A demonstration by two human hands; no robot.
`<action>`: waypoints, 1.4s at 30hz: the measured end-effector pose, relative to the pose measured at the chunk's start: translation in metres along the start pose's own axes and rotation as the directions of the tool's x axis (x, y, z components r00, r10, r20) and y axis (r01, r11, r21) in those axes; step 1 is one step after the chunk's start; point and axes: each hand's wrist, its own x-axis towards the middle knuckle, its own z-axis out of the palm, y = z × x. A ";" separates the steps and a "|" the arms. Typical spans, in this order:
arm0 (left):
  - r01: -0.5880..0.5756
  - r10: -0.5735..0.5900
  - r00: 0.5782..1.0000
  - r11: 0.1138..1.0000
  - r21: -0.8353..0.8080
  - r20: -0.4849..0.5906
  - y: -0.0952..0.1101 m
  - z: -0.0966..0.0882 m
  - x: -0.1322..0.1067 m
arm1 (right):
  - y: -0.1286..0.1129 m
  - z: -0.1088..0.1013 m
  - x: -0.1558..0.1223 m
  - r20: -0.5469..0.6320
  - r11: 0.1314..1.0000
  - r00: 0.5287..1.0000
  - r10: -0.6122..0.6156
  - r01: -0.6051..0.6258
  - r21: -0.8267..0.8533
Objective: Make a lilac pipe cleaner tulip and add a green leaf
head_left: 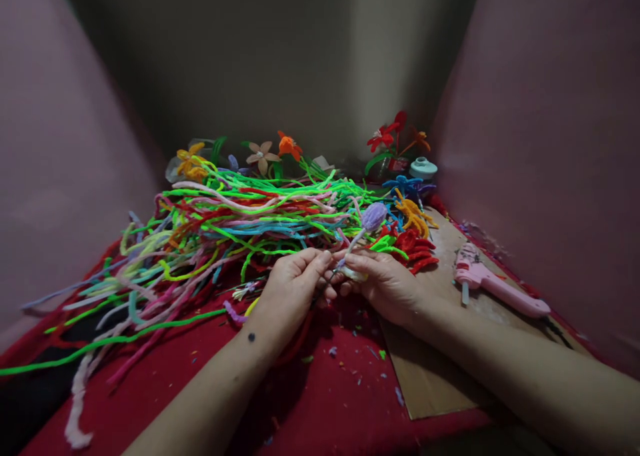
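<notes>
My right hand (385, 283) is closed, its thumb and fingers pinching the stem of a pipe-cleaner flower. A lilac bud (374, 217) tops the flower, tilting up to the right above my hand. Close beside it, almost touching, my left hand (295, 279) has its thumb and forefinger pressed together near the stem's lower end. Something thin and dark shows between the two hands, too small to name. A pale yellowish bit (356, 275) peeks out under my right thumb. Just beyond my fingers lies a large heap of colourful pipe cleaners (260, 209).
A pink hot glue gun (505, 289) rests on a cardboard sheet (430, 369) at right. Finished flowers, including an orange one (290, 146) and a red one (383, 138), stand at the back by a pale blue container (423, 169). Scraps dot the red cloth (345, 403).
</notes>
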 end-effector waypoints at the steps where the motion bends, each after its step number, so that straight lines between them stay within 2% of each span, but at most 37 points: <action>1: -0.012 0.012 1.000 1.000 0.003 -0.024 0.000 -0.001 0.000 | 0.000 0.000 0.000 -0.015 1.000 1.000 0.007 -0.007 0.010; 4: -0.073 0.080 0.986 0.996 0.048 -0.143 0.001 -0.003 0.002 | -0.002 0.001 0.000 -0.064 0.999 0.998 0.020 -0.017 0.052; 7: -0.164 0.177 0.953 0.984 0.069 -0.248 0.001 -0.005 0.003 | -0.002 -0.001 0.001 -0.079 0.996 0.996 0.040 -0.033 0.089; 11: -0.320 0.321 0.902 0.946 0.054 -0.289 -0.002 -0.008 0.002 | -0.001 -0.004 0.002 -0.071 0.989 0.994 0.084 -0.075 0.124; 14: -0.312 0.363 0.879 0.928 0.204 -0.309 -0.003 -0.008 -0.001 | 0.000 -0.006 0.002 -0.067 0.989 0.994 0.085 -0.076 0.127; 17: -0.309 0.432 0.851 0.871 0.381 -0.299 0.002 -0.007 -0.005 | -0.001 -0.004 0.001 -0.067 0.993 0.996 0.064 -0.056 0.108; 22: -0.362 0.444 0.857 0.880 0.307 -0.260 0.003 -0.003 -0.008 | -0.002 0.002 0.001 -0.085 0.999 0.996 0.024 -0.019 0.050; 24: -0.386 0.474 0.849 0.859 0.337 -0.234 -0.002 -0.003 -0.007 | -0.002 0.003 0.000 -0.086 1.000 0.996 0.009 -0.007 0.024; 26: -0.426 0.551 0.808 0.790 0.440 -0.207 -0.008 -0.003 -0.006 | -0.001 0.003 0.000 -0.085 1.000 0.996 -0.010 0.010 -0.002; 29: -0.505 0.738 0.660 0.573 0.646 -0.138 -0.013 -0.004 -0.007 | 0.000 0.003 -0.001 -0.081 0.999 0.996 -0.026 0.024 -0.026; 30: -0.508 0.764 0.634 0.526 0.682 -0.117 -0.013 -0.004 -0.008 | 0.000 0.003 -0.001 -0.082 0.999 0.996 -0.023 0.020 -0.026; 31: -0.506 0.770 0.630 0.509 0.697 -0.104 -0.012 -0.004 -0.008 | 0.001 0.003 -0.001 -0.081 1.000 0.997 -0.017 0.015 -0.022; 35: -0.507 0.749 0.659 0.509 0.696 -0.067 -0.008 -0.003 -0.010 | 0.003 0.002 -0.001 -0.073 1.000 0.997 -0.019 0.018 -0.008; 37: -0.517 0.768 0.638 0.474 0.712 -0.048 -0.007 -0.003 -0.010 | 0.004 0.001 0.000 -0.055 1.000 0.998 -0.026 0.026 -0.010; 40: -0.541 0.819 0.570 0.433 0.721 -0.064 -0.009 -0.005 -0.008 | 0.004 0.001 0.001 -0.041 1.000 0.999 -0.014 0.013 -0.009; 42: -0.596 0.833 0.552 0.423 0.682 -0.035 -0.011 -0.009 -0.007 | 0.004 0.002 0.001 -0.039 1.000 0.999 -0.009 0.009 -0.013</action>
